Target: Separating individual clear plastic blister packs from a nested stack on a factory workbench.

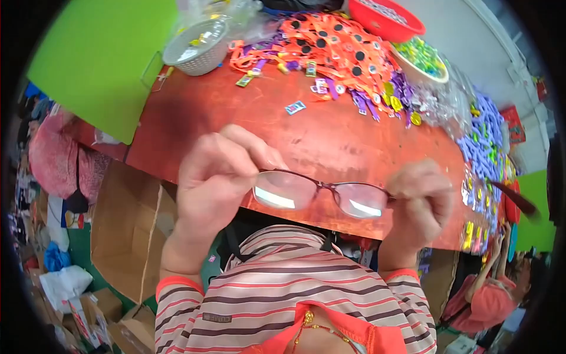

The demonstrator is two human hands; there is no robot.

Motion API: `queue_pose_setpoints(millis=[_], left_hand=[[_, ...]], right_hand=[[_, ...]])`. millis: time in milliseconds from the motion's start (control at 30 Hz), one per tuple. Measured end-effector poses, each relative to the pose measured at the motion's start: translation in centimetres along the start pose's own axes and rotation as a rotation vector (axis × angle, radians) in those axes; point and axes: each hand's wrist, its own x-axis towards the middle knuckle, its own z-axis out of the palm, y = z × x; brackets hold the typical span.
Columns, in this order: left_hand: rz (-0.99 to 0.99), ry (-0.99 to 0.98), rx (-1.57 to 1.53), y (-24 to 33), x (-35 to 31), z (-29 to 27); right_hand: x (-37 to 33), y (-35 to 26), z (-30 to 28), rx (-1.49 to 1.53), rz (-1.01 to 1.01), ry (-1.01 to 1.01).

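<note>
- Eyeglasses (pixel 326 186): dark red frame, held up in front of the chest by both hands, above the near edge of the bench. Bright glare along the lower part of both lenses.
- Left hand (pixel 219 171): thumb and fingers pinching the outer left end of the frame, fingers curled.
- Right hand (pixel 420 197): pinching the outer right end, fingers curled. Motion-blurred, exact finger contact unclear.
- Striped top (pixel 295 265): on the wearer, sleeves down both arms to coral cuffs.
- Bench (pixel 236 106): reddish-brown, worn surface, beyond and under the hands.
- Small packet (pixel 296 107): flat on the bench, beyond the glasses, apart from the pile.
- Orange ribbon pile (pixel 336 44): far side, black discs scattered over it, purple ribbons (pixel 367 105) and yellow discs (pixel 396 104) at its near right edge.
- Pale basket (pixel 200 59): far left, perforated wall, a few yellow bits inside.
- Red bowl (pixel 371 25): behind the pile, pale pieces inside.
- Cream bowl (pixel 414 69): just right of the pile, full of green and yellow bits.
- Violet-blue cords (pixel 486 130): heaped at the right end, past clear plastic bags (pixel 443 103).
- Cardboard box (pixel 121 224): open, lower left, beside the bench.
- Other people: one in pink (pixel 62 150) at left, one in coral (pixel 483 301) at lower right.
</note>
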Motion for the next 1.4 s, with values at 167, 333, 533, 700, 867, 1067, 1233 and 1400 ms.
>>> queue_pose_setpoints(millis=[167, 333, 533, 700, 867, 1067, 1233, 1400], left_hand=[[0.034, -0.022, 0.144, -1.1, 4.5, 2.0], [0.084, -0.075, 0.261, -1.6, 4.2, 1.4], [0.221, -0.125, 0.259, 0.8, 5.7, 2.9], [0.282, -0.151, 0.266, 1.6, 4.6, 3.2], [0.34, -0.213, 0.103, 2.3, 2.7, 2.6], [0.324, -0.303, 0.341, 5.0, 1.0, 3.1], [0.327, -0.283, 0.338, 5.1, 0.4, 2.7], [0.356, -0.261, 0.342, 5.1, -0.1, 2.9]], right_hand=[[3.2, -1.6, -1.3, 0.053, -0.316, -0.024], [2.7, -2.0, -1.5, -0.077, -0.227, -0.001], [5.9, -2.6, -1.3, 0.098, -0.541, -0.212], [6.5, -3.9, -0.9, 0.16, -0.592, -0.404], [5.5, -4.7, -0.4, 0.142, -0.495, -0.403], [4.3, -5.0, 0.6, 0.172, -0.463, -0.391], [3.8, -4.5, 1.4, 0.175, -0.464, -0.356], [3.5, -5.3, 2.1, 0.154, -0.473, -0.286]])
